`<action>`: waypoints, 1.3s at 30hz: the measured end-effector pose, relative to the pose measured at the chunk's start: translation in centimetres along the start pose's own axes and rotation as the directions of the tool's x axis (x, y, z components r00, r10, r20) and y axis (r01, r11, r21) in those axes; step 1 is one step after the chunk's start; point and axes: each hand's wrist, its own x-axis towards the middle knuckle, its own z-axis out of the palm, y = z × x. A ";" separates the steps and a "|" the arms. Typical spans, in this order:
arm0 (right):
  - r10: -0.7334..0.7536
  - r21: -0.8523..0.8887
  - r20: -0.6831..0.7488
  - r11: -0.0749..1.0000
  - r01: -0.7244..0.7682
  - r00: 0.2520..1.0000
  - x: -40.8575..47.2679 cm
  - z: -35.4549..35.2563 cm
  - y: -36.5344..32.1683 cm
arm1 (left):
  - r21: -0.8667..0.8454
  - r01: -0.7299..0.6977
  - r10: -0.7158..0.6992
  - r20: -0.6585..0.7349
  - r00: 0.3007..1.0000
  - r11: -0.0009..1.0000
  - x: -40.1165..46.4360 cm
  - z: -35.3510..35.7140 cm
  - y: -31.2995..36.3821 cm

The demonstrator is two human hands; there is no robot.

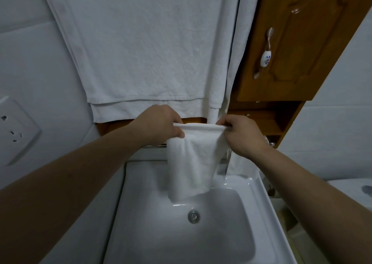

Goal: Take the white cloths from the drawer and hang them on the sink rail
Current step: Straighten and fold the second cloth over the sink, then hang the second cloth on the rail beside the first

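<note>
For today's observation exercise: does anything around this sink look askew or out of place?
Nothing much. The small white cloth, pinched by the left hand and right hand, hangs slightly skewed over the sink.

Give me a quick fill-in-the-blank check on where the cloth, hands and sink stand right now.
1. The small white cloth is held by ____ hands, the left hand and the right hand.
2. The cloth's lower end hangs over the ____.
3. The drain sits at the basin's ____.
4. The cabinet door behind is made of ____.

Missing words: both; sink; bottom; wood
</note>
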 end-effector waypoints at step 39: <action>0.016 0.284 0.265 0.954 -0.094 0.964 -4.5 7.8 0.7 | -0.228 0.163 -0.216 -0.230 0.949 0.960 -9.6 11.3 -6.7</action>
